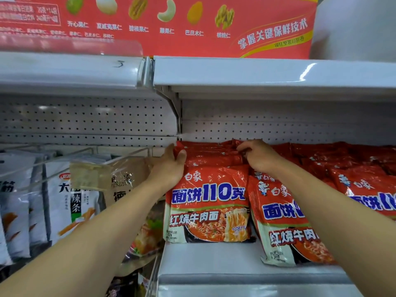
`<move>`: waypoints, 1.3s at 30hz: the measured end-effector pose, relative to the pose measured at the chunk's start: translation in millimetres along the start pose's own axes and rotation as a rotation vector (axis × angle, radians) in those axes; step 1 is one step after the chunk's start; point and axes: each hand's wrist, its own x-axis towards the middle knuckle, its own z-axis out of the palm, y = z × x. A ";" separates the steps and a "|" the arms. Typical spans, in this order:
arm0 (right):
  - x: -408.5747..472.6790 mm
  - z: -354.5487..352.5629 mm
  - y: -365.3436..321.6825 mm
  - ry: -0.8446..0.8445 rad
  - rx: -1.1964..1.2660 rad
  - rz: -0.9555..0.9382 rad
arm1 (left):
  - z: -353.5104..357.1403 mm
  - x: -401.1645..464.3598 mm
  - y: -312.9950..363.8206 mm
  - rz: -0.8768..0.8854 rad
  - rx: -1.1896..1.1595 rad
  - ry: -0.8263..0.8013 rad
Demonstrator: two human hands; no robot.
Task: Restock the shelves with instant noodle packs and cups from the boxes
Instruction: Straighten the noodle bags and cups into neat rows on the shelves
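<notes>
Both hands reach up to a white shelf where red noodle packs lie stacked in leaning rows. The left hand lies against the left edge of the left stack, palm toward it, thumb laid over the top of the front pack and fingers running back along the side of the packs behind; the fingers look fairly straight, pressing more than clutching. The right hand sits on top at the right side of the same stack, knuckles up and fingers curled down into the packs at the far end; whether it pinches one or only pushes I cannot tell. Just right, touching, a second stack leans with its front pack hanging over the near shelf edge, and more red packs fill the far right. Behind them is a white pegboard. Above is another shelf carrying a red nut box. To the left, white snack bags hang on wire hooks.
</notes>
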 end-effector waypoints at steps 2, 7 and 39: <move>-10.1 -8.4 0.7 0.029 0.049 -0.005 | -4.5 -4.1 1.3 0.013 -0.001 0.039; -49.6 -38.9 5.9 0.082 0.093 -0.003 | -10.9 -28.3 8.8 0.135 0.111 0.099; -35.1 -97.6 117.6 -0.170 -0.327 -0.173 | 151.7 -107.7 115.9 0.268 0.748 -0.257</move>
